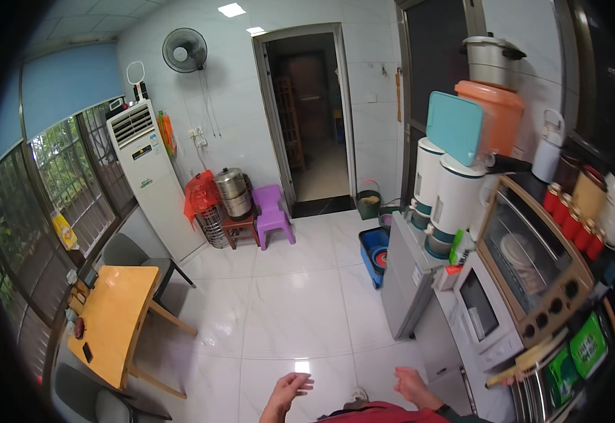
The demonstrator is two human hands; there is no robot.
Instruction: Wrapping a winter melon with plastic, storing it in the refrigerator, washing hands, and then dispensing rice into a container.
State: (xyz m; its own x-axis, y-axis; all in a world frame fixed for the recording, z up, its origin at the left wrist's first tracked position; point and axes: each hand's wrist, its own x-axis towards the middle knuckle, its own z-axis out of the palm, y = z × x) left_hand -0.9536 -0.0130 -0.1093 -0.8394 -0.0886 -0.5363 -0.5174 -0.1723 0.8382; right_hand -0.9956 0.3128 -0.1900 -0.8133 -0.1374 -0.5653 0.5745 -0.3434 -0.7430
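My left hand (292,390) is held out low over the tiled floor (297,312), fingers loosely curled and holding nothing. To its right, my right hand (410,385) is raised too, its fingers bent, with no object visible in it. The two hands are well apart. Part of a red garment (392,415) and one shoe (359,394) show between and below them. Nearest to the right hand is the grey cabinet front (439,343) below the counter.
At left stand a wooden table (114,306) and grey chairs (151,259). A purple plastic chair (271,211) is beside the doorway (312,121). A blue bin (373,259) sits by the small fridge (408,275). On the right are a microwave (479,306) and a toaster oven (529,254).
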